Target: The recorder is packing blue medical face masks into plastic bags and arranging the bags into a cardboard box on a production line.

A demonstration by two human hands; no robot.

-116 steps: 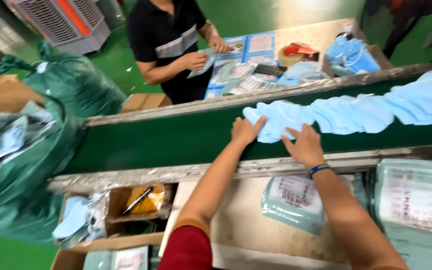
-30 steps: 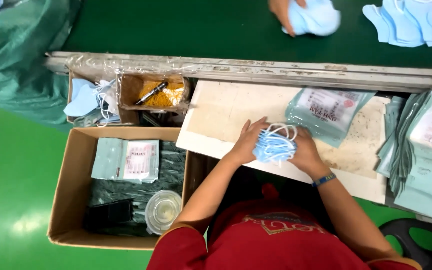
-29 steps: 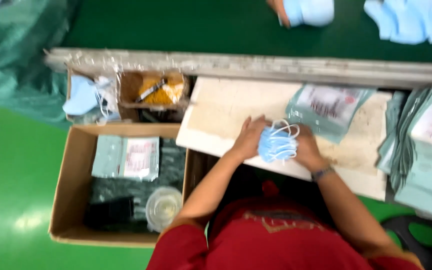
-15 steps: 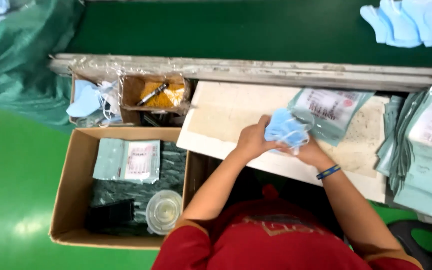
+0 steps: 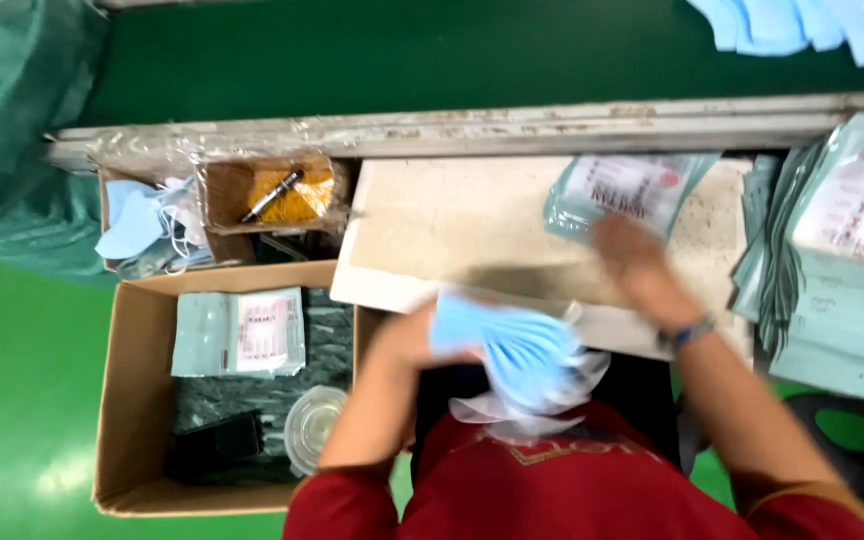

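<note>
The person's left hand (image 5: 417,335) is closed around a stack of pale blue face masks (image 5: 512,350), gripping its left end; the stack hangs just off the near edge of the pale work board (image 5: 452,230), above the person's red-clad lap, with white ear loops trailing under it. The hand is blurred, so the fingers cannot be told one from another.

The right hand (image 5: 632,260) is over the right part of the board, at the near edge of a sealed teal packet with a white label (image 5: 632,190) that lies toward the board's far right corner. It is blurred too; it holds nothing that I can make out, and I cannot tell whether the fingers are spread or curled, nor whether they touch the packet. A dark band sits on that wrist.

Left of the board an open cardboard box (image 5: 127,400) stands on the green floor, with a labelled packet (image 5: 240,332), a clear plastic cup (image 5: 312,440) and something dark inside. Beyond it a small tray (image 5: 217,195) holds a pen (image 5: 272,196). More teal packets (image 5: 852,250) are stacked at the right, and loose blue masks (image 5: 802,25) lie on the green belt at the far right.
</note>
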